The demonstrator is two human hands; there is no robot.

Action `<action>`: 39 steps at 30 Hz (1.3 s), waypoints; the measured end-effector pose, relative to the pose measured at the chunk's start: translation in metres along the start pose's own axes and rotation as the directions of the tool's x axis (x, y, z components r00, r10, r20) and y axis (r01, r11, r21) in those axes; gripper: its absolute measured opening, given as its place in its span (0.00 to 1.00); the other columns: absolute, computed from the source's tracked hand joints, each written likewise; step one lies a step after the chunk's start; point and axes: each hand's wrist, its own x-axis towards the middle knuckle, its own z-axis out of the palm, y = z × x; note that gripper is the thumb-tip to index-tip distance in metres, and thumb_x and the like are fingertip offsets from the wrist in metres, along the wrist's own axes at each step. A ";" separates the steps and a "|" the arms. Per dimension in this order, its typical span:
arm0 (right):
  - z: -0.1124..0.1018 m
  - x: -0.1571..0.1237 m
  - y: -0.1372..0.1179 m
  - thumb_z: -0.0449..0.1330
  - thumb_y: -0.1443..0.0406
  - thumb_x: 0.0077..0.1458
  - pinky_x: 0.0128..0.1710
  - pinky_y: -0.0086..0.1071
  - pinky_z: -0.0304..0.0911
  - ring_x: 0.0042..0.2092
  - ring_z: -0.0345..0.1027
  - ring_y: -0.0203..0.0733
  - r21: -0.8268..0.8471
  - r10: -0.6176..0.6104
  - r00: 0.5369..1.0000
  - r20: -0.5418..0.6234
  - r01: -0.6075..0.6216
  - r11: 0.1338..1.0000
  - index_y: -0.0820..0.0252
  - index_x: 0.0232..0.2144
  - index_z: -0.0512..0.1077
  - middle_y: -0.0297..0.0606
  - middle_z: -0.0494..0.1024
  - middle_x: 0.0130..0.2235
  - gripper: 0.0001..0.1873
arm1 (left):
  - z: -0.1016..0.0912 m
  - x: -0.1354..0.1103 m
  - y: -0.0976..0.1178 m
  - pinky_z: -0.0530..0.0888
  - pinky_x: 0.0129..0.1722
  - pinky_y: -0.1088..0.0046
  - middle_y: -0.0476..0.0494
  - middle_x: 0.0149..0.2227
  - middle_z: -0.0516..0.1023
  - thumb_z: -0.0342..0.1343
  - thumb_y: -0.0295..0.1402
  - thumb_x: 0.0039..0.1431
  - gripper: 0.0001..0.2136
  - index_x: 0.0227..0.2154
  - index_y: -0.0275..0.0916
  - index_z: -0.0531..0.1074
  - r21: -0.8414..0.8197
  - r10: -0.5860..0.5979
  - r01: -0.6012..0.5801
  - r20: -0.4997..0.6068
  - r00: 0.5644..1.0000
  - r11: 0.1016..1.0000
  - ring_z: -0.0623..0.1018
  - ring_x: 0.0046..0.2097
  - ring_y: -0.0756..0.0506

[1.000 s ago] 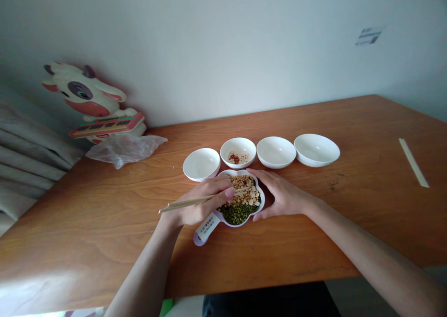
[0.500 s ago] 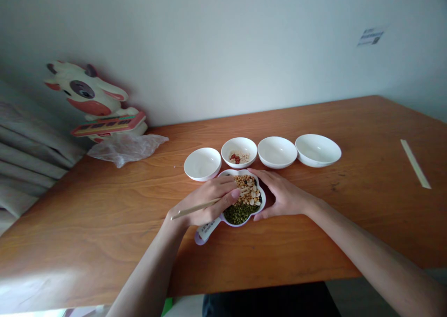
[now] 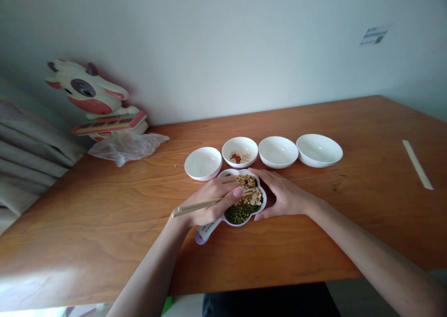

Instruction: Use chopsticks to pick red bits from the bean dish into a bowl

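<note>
My left hand (image 3: 209, 201) is shut on a pair of wooden chopsticks (image 3: 195, 207), and it sits over the near side of a white flower-shaped divided dish (image 3: 261, 204). The dish holds green mung beans (image 3: 238, 213), yellow soybeans (image 3: 244, 180) and pale split beans (image 3: 253, 196). My right hand (image 3: 283, 197) rests against the dish's right rim, fingers spread. The chopstick tips are hidden behind my left hand. Beyond the dish, several white bowls stand in a row. One bowl (image 3: 240, 152) holds peanuts and pale pieces; the others (image 3: 203, 164) look bare.
The orange wooden table (image 3: 279, 252) runs to a white wall. A cartoon cow figure (image 3: 91, 96) and a crumpled plastic bag (image 3: 125, 149) stand at the back left. A pale paper strip (image 3: 417, 171) lies at the right, and a grey curtain (image 3: 28, 158) hangs at the left.
My left hand has shifted slightly, and the chopsticks now lie flatter and point less far out to the left. My right hand and the dish stay almost still; the view drifts slightly.
</note>
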 end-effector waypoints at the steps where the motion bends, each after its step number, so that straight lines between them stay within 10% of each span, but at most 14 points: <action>1: 0.000 0.000 0.000 0.83 0.41 0.47 0.74 0.66 0.64 0.75 0.66 0.71 0.003 0.001 1.000 -0.001 -0.001 1.000 0.43 0.83 0.44 0.54 0.66 0.78 0.76 | 0.000 0.000 0.000 0.76 0.48 0.60 0.40 0.40 0.78 0.39 0.47 0.86 0.26 0.34 0.39 0.72 -0.011 -0.004 0.004 0.002 1.000 1.000 0.77 0.43 0.42; 21: 0.000 0.001 -0.001 0.83 0.40 0.46 0.72 0.67 0.66 0.73 0.68 0.71 -0.002 0.003 1.000 0.002 -0.003 1.000 0.41 0.83 0.45 0.54 0.69 0.76 0.75 | -0.001 -0.003 -0.002 0.76 0.44 0.63 0.43 0.34 0.77 0.39 0.42 0.86 0.25 0.32 0.41 0.71 -0.041 0.039 -0.047 -0.171 0.985 0.998 0.76 0.38 0.43; 39: 0.000 0.000 -0.002 0.83 0.40 0.46 0.73 0.66 0.64 0.74 0.67 0.71 -0.013 0.027 1.000 0.005 -0.027 1.000 0.44 0.83 0.46 0.55 0.67 0.78 0.76 | 0.002 0.003 -0.001 0.75 0.47 0.61 0.42 0.39 0.76 0.40 0.45 0.86 0.24 0.35 0.39 0.70 0.027 0.007 -0.007 -0.006 1.000 1.000 0.76 0.42 0.42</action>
